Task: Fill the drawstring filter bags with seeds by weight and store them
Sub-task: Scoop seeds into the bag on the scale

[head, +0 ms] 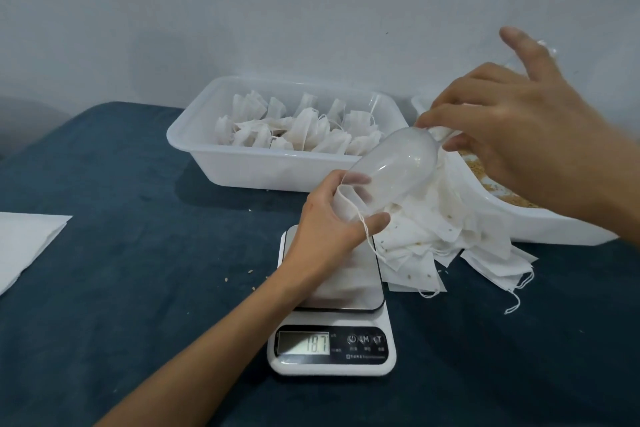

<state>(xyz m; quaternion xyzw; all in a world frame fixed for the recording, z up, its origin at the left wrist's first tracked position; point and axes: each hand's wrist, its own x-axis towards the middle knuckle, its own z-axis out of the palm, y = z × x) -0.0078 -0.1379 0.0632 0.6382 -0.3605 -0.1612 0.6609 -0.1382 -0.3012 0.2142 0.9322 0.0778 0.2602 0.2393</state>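
Scoop (388,166) first: we see clear, glossy plastic, a rounded trough tilted down from upper right to lower left, its mouth poked into a thin white drawstring filter bag (341,204). Our left hand (329,229) curls thumb and fingers round the bag's neck above the scale (334,302), a loose string dangling below the thumb. Our right hand (512,135) pinches the scoop's handle end with thumb and fingertips, the forefinger sticking up free. The scale has a shiny steel plate and a white plastic body; its display reads 18.7. It stands near the front middle of the dark blue, nappy table cover (138,236). Just right of it, we find a limp heap of empty bags (460,239), papery and flecked with seeds. Behind, toward the far edge, a white plastic tub (249,163) holds filled bags (298,128), puckered at the top. At the right edge, another white tray (540,225) holds tan seeds (485,177).
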